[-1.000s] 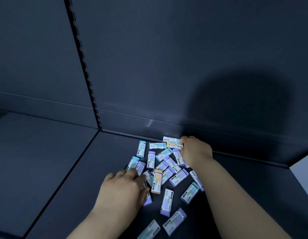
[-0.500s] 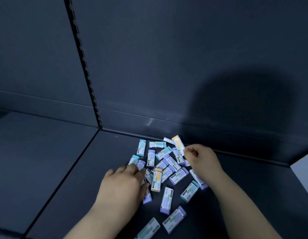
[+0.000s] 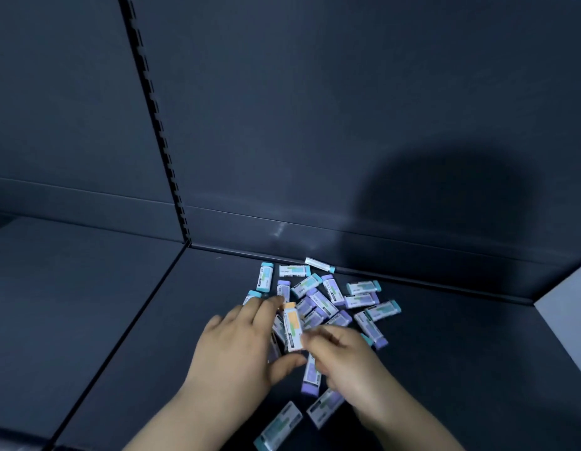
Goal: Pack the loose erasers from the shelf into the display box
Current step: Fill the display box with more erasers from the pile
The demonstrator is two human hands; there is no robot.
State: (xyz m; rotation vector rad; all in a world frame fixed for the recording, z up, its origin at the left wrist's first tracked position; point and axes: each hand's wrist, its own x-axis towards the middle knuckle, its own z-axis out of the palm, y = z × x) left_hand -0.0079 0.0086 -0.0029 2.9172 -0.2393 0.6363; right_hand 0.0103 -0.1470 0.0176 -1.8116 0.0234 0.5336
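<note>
**Orange-capped eraser held lengthwise between the hands**

The near end of the orange-capped eraser is pinched by the right hand. Its long axis runs away from the body, cap farthest. Just beside it, a few gathered erasers are clasped in the curled left hand. Loose erasers lie beyond on the shelf. No display box is seen.

Roughly twenty erasers sit by the shelf's back edge — one orange-capped eraser, about eight teal-capped, some ten purple-capped, several half hidden — plus two hands, left hand and right hand.
</note>
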